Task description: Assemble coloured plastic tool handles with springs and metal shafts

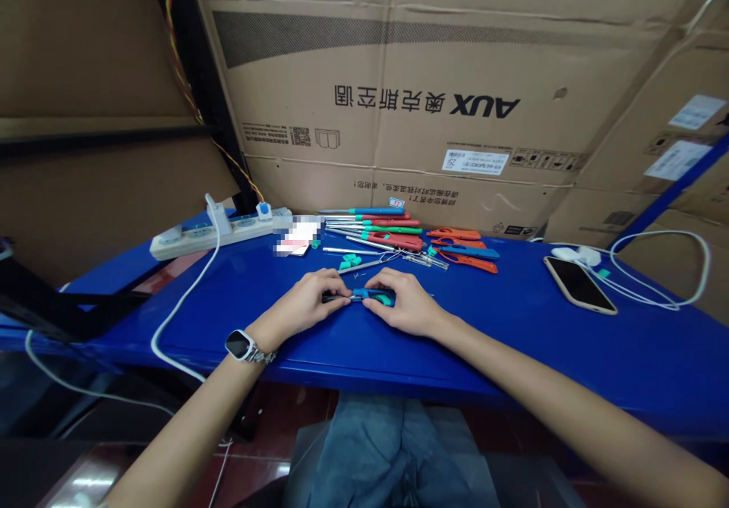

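Observation:
Over the front middle of the blue table, both my hands hold a blue-handled tool (pixel 358 293) with a slim metal shaft. My left hand (pixel 312 300) pinches the metal shaft between thumb and fingers. Its blue handle is in my right hand (pixel 405 303), whose fingers partly hide it, and a teal piece shows beneath them. Just beyond my hands lie small teal pieces (pixel 349 261) and a few tiny metal bits. Farther back rest several similar long tools with metal shafts, among them one with a green handle (pixel 392 228) and one with a blue handle (pixel 379 211).
Orange handle shells (pixel 456 233) and a blue shell (pixel 470 250) lie right of the tools. A white power strip (pixel 228 233) with cords sits at the left, a phone (pixel 578 284) and white cable at the right. A large cardboard panel (pixel 392 52) stands behind the table.

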Demonstrator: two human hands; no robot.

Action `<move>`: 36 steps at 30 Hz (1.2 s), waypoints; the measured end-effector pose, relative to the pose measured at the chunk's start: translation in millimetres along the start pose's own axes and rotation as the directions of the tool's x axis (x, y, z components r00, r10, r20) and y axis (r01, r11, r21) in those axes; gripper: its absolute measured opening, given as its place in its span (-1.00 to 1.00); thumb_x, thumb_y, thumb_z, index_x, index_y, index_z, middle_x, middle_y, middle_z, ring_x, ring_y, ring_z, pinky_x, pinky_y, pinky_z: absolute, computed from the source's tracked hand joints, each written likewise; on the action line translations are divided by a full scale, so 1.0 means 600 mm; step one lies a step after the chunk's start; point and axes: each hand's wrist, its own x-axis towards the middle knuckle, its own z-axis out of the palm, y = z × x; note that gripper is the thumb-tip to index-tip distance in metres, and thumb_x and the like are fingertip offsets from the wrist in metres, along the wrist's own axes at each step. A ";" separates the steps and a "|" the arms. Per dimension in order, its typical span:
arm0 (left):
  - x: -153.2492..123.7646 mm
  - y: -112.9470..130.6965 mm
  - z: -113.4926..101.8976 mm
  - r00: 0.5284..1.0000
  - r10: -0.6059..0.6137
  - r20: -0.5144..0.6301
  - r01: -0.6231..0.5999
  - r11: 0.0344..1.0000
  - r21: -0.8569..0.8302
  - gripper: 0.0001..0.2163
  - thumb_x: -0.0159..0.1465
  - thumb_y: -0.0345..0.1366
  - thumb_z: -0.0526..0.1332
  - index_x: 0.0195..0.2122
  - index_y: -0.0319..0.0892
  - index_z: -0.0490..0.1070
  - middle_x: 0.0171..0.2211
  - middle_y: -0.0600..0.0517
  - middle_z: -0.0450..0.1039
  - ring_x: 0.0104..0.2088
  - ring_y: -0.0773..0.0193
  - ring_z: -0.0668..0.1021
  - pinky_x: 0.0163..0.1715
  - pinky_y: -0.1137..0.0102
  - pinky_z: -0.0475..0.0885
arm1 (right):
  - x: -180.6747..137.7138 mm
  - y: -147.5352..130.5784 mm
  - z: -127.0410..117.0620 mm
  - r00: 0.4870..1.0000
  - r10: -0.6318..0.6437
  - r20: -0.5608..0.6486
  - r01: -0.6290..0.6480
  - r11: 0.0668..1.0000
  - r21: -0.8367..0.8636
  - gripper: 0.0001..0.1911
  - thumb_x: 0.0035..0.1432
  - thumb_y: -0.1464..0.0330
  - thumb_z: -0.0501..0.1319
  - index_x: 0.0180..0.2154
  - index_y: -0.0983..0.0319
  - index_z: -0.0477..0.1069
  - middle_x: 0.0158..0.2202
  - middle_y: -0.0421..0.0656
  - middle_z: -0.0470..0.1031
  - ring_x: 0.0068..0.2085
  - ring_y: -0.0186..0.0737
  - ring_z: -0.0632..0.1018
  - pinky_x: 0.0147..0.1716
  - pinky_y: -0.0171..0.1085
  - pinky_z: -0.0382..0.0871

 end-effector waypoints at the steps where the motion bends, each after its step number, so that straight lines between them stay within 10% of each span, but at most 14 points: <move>1: 0.001 -0.001 0.000 1.000 0.001 0.003 -0.001 1.000 -0.004 -0.84 0.35 -0.22 0.21 -0.27 -0.12 0.56 -0.25 -0.01 0.50 -0.24 0.22 0.53 -0.19 0.37 0.42 | 0.000 0.000 0.000 1.000 0.002 0.001 -0.002 1.000 0.001 -0.86 0.15 0.35 0.30 -0.23 0.24 0.51 -0.24 -0.12 0.54 -0.23 -0.21 0.54 -0.17 -0.22 0.41; 16: 0.009 0.002 0.002 0.998 -0.058 0.027 0.059 0.997 -0.044 -0.82 0.30 -0.23 0.23 -0.34 -0.17 0.58 -0.29 -0.04 0.52 -0.29 0.21 0.55 -0.25 0.38 0.40 | 0.000 0.009 -0.002 1.000 -0.022 0.016 0.022 1.000 -0.019 -0.81 0.10 0.34 0.34 -0.21 0.25 0.54 -0.23 -0.10 0.55 -0.20 -0.17 0.56 -0.13 -0.20 0.42; 26: 0.011 -0.002 0.005 0.952 -0.300 0.060 0.306 0.928 -0.211 -0.78 0.14 -0.14 0.35 -0.32 -0.20 0.57 -0.37 -0.03 0.60 -0.36 0.17 0.59 -0.33 0.36 0.45 | -0.002 0.012 -0.001 0.994 -0.077 0.083 0.084 0.993 -0.088 -0.84 0.16 0.31 0.32 -0.21 0.23 0.53 -0.20 -0.09 0.51 -0.13 -0.14 0.53 -0.07 -0.17 0.37; 36: 0.023 0.035 0.003 0.995 -0.083 0.053 0.083 0.997 0.003 -0.80 0.30 -0.19 0.23 -0.32 -0.21 0.56 -0.31 -0.04 0.51 -0.31 0.20 0.53 -0.27 0.37 0.38 | 0.002 0.010 0.003 0.990 -0.046 0.136 0.069 0.983 -0.168 -0.88 0.18 0.31 0.30 -0.25 0.22 0.49 -0.21 -0.12 0.48 -0.11 -0.14 0.49 -0.06 -0.15 0.30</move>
